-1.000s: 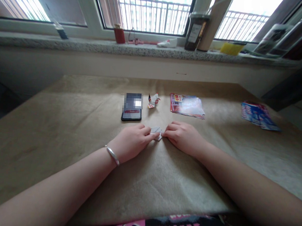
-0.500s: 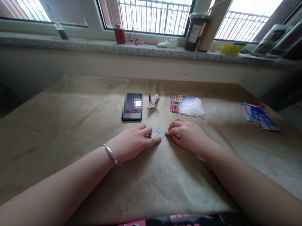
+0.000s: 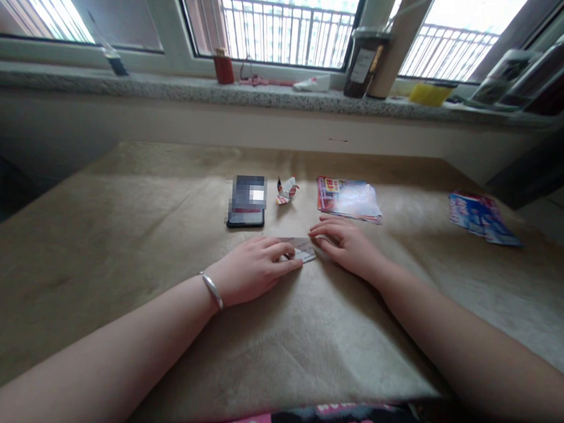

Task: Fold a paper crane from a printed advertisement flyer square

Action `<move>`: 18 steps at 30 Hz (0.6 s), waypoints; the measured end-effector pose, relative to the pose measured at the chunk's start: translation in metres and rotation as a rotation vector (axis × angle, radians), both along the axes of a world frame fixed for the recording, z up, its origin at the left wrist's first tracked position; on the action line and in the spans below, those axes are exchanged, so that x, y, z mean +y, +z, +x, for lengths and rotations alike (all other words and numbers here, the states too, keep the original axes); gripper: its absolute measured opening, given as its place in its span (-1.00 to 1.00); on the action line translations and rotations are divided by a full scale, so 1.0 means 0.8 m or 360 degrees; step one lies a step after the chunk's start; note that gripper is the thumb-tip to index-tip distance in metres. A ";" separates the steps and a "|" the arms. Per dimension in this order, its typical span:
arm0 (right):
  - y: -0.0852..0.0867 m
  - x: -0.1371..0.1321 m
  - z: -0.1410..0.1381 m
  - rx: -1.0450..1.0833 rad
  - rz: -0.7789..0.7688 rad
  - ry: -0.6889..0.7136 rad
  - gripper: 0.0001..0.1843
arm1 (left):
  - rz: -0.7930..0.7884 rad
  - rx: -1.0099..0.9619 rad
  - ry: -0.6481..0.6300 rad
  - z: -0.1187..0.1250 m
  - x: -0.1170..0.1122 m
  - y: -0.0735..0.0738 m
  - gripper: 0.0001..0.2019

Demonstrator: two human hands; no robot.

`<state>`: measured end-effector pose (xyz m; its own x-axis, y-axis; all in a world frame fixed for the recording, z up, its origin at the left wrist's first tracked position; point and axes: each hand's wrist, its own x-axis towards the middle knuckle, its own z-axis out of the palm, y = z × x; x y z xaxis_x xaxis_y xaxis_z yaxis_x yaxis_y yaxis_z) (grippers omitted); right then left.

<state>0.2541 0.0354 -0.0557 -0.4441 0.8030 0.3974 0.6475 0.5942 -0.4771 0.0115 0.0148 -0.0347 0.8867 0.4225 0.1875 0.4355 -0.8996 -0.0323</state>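
A small piece of folded paper [image 3: 304,252], pale with printed marks, lies on the table between my hands. My left hand [image 3: 257,265] is over its left part, thumb along the near edge and the other fingers bent on top, holding it against the table. Those fingers hide much of the sheet. At the paper's right end is my right hand [image 3: 351,244], its fingers loosely apart and the tips by the paper's edge. Beyond the paper stands a folded paper bird [image 3: 286,191], white with red and dark stripes.
A phone [image 3: 246,210] lies left of the bird, its screen partly blurred. To the right are a stack of printed leaflets [image 3: 348,199] and, farther over, more blue leaflets [image 3: 483,219]. A windowsill [image 3: 166,89] with jars and small items runs behind the table [image 3: 122,229].
The paper's visible shape has changed from a narrow pointed piece to a wider one with a straight far edge. My right fingers have loosened from their pinch and spread.
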 end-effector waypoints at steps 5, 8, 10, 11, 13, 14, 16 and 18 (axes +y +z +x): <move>0.007 -0.009 -0.005 -0.0115 0.0140 0.0049 -0.75 | -0.0131 -0.0185 0.0036 -0.001 0.004 -0.008 -0.68; 0.011 -0.012 -0.006 -0.0167 0.0158 -0.0014 -0.78 | -0.0154 -0.0252 0.0099 -0.001 0.005 -0.010 -0.71; 0.013 -0.014 -0.007 -0.0193 0.0168 -0.0032 -0.79 | -0.0168 -0.0258 0.0114 -0.001 0.006 -0.010 -0.71; 0.013 -0.015 -0.007 -0.0208 0.0171 -0.0028 -0.78 | -0.0175 -0.0250 0.0117 -0.002 0.006 -0.010 -0.71; 0.013 -0.016 -0.008 -0.0244 0.0180 -0.0008 -0.76 | -0.0194 -0.0218 0.0125 -0.002 0.006 -0.009 -0.71; 0.012 -0.016 -0.008 -0.0278 0.0186 0.0002 -0.77 | -0.0204 -0.0200 0.0134 -0.002 0.006 -0.009 -0.71; 0.012 -0.016 -0.007 -0.0364 0.0187 0.0005 -0.80 | -0.0224 -0.0179 0.0150 -0.002 0.007 -0.008 -0.71; 0.012 -0.015 -0.007 -0.0430 0.0169 -0.0008 -0.82 | -0.0239 -0.0176 0.0157 -0.002 0.007 -0.007 -0.71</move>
